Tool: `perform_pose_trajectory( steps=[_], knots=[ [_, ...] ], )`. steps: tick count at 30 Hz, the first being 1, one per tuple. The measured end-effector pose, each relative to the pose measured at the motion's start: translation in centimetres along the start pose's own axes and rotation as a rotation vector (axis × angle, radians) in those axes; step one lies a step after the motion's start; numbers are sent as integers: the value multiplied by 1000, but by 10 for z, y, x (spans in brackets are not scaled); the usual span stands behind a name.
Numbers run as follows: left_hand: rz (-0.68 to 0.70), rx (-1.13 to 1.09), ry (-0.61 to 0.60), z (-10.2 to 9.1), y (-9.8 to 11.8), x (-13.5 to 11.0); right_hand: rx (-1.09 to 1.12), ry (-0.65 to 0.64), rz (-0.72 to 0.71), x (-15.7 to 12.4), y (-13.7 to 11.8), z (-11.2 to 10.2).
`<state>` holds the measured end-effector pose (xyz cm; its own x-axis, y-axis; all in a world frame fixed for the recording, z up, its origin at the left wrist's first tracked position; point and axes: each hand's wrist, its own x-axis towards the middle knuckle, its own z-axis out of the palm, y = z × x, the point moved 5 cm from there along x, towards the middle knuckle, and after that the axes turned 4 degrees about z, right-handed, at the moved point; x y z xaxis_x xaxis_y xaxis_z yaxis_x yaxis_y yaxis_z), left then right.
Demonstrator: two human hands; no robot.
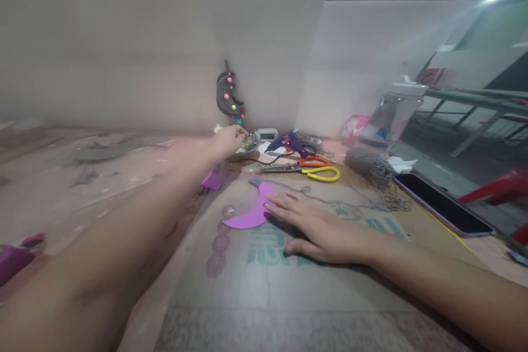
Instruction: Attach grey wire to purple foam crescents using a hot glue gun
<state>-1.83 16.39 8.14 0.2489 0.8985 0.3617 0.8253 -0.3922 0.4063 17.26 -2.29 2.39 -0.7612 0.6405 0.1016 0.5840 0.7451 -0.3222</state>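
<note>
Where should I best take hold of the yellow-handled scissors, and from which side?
Probably by the yellow handle loop, coming from the right and above: the scissors lie flat, blades pointing left, with the loops open toward the right.

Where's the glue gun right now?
In the head view the blue glue gun lies at the back of the table, right of centre, just behind the scissors and right of the small bowl the left hand reaches into.
</note>
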Motion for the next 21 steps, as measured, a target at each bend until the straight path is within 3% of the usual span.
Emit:
perform_pose_trajectory(
  steps=[3,10,16,19,21],
  knots=[
    [48,58,-15,-1,0,6,61,-72,0,1,-4,1],
    [184,242,-24,2,-17,22,8,178,-7,-3,3,-9],
    [417,303,-132,23,-8,20,0,184,-33,-3,-1,-10],
    [466,310,-82,16,0,19,3,188,-35,-2,-1,-10],
    [474,294,15,4,10,14,11,185,-33,-2,-1,-10]
  ],
)
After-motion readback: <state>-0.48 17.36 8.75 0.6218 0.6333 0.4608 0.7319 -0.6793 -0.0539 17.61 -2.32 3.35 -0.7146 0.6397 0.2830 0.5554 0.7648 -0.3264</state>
